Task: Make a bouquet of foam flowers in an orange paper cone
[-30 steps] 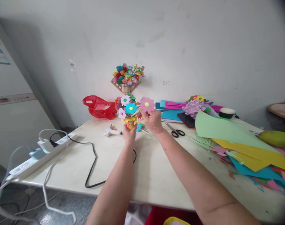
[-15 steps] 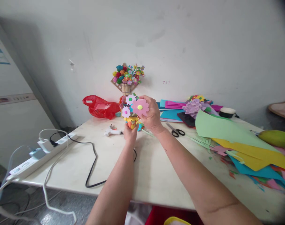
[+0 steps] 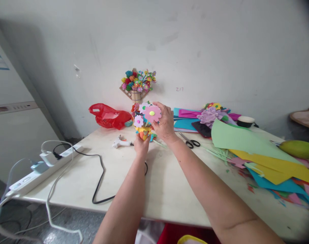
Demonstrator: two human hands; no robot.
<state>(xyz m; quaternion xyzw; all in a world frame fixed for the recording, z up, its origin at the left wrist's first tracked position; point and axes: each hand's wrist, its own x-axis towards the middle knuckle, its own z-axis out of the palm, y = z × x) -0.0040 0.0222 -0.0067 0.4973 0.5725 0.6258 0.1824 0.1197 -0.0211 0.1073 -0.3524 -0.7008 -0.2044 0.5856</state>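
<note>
My left hand (image 3: 141, 145) is closed round a small orange and yellow pot (image 3: 143, 133) standing over the middle of the table. Paper flowers rise from the pot, among them a light purple one (image 3: 138, 121) and a white one with a green centre. My right hand (image 3: 164, 122) is closed at the right edge of a large pink flower (image 3: 152, 113) with a yellow centre, at the front right of the bunch. Its thumb is below the petals and its fingers are above and behind them. The flower's stem is hidden.
A white glue gun (image 3: 121, 142) lies left of the pot, near a red plastic bag (image 3: 110, 117). Black-handled scissors (image 3: 192, 143) lie to the right, before coloured sheets (image 3: 256, 144). A power strip (image 3: 46, 169) with cables runs along the left edge.
The pot and its flowers have turned slightly and shifted a little to the right. The pink flower is tilted a little differently and sits slightly higher, with my right hand still at it.
</note>
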